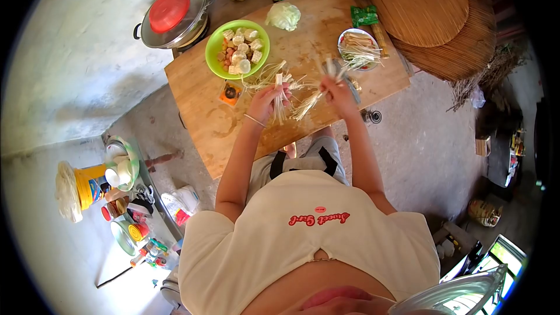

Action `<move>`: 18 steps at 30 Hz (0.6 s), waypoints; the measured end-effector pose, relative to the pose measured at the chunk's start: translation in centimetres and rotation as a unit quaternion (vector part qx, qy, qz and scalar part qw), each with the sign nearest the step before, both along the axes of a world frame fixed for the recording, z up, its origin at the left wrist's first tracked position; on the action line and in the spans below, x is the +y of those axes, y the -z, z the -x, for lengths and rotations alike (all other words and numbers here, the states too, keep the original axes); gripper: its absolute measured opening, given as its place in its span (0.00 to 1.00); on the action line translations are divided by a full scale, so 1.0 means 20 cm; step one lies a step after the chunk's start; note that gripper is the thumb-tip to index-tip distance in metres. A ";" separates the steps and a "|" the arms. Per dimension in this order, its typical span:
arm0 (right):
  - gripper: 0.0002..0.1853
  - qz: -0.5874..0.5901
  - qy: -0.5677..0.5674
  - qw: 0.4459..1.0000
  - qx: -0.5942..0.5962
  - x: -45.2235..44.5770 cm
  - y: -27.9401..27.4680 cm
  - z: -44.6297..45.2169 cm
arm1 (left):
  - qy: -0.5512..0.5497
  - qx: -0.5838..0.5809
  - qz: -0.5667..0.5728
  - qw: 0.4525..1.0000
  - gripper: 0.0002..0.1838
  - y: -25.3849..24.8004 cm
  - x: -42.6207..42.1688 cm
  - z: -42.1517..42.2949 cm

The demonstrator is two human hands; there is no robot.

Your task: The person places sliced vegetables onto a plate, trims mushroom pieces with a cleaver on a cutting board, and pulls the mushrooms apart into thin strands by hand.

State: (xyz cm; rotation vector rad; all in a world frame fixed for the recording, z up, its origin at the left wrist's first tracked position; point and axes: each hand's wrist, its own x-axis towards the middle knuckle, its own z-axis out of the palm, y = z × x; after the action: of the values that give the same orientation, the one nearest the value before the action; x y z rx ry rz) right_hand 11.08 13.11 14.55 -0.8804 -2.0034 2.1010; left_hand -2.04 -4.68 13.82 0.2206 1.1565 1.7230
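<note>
While the left hand (267,101) and right hand (339,94) pinched 2 enoki bunches (309,105), I judged gentle tugging safest.

Two hands (267,100) (340,95), two held bundles (280,105) (309,105), one lime-green bowl (211,52), one table (216,140)

head view; head-worn; faces forward, down; shirt (318,242) close, tabletop (201,119) farther; wide round field
</note>
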 end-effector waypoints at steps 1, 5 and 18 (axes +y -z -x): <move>0.16 0.053 0.071 0.996 0.009 0.03 0.00 -0.01 | -0.002 0.000 0.000 1.000 0.19 0.00 0.00 0.00; 0.15 0.034 0.066 0.996 0.053 0.09 -0.02 -0.06 | -0.038 0.001 0.012 0.999 0.18 0.02 0.01 -0.01; 0.19 -0.185 -0.141 0.972 -0.021 -0.21 -0.03 0.02 | 0.013 0.118 0.076 0.990 0.10 -0.03 0.01 -0.05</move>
State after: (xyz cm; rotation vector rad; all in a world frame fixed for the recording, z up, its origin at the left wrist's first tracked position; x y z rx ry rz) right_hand 10.68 8.87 15.12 -0.6103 -2.5576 1.7398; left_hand -1.07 -4.57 14.35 0.3503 1.4453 1.6072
